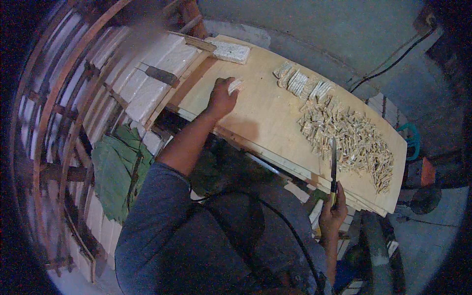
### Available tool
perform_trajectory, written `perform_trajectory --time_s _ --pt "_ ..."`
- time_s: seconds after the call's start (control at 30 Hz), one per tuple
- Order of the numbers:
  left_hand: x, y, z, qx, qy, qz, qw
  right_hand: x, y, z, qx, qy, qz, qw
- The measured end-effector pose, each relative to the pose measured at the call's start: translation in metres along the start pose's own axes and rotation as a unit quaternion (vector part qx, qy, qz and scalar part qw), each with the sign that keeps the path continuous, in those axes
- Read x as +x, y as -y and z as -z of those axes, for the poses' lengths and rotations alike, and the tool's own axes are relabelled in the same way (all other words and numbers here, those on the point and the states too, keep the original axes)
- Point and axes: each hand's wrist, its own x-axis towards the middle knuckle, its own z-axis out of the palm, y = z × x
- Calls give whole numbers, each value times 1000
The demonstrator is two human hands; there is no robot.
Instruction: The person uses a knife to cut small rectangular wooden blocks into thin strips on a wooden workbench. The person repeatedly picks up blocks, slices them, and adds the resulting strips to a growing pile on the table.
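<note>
At the left part of a pale wooden tabletop (282, 120), my left hand (222, 101) is closed around a small white, sliced-looking piece (235, 86) that resembles tempeh. My right hand (334, 214) grips a knife (334, 167) by its yellowish handle at the table's near edge, the dark blade pointing up and away from me. Beyond the blade lies a wide heap of small cut beige strips (344, 135). Several white sliced pieces (302, 83) lean together in a row at the heap's far end. A whole white speckled block (230, 52) rests at the far left.
To the left, wooden racks (46, 113) hold wrapped white slabs (157, 73), with a dark-handled tool (161, 75) on them. Large green leaves (118, 169) hang below. A grey wall (305, 27) with a black cable (398, 61) stands behind the table. A fan (425, 199) is at right.
</note>
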Motion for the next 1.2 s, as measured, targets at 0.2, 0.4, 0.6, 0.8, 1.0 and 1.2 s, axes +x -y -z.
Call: perform_trajectory --time_s 0.2,0.4,0.6,0.8,1.0,1.2 --pt "-45 -17 -16 -19 -21 -195 980 3 29 -5 46 39 -76 995" --pt "-67 -72 -30 -147 144 -163 965 31 47 -31 -19 109 -19 994" --pt "-105 -102 -46 -148 144 -251 946 56 59 -79 -45 164 -40 985" --pt "-107 -103 -52 -174 105 -298 933 45 48 -100 -107 174 46 978" --pt "-94 -115 -66 -33 75 -285 955 55 56 -79 -43 134 -7 990" --pt "-110 -113 -48 -98 144 -338 925 42 51 -64 -110 141 -9 984"
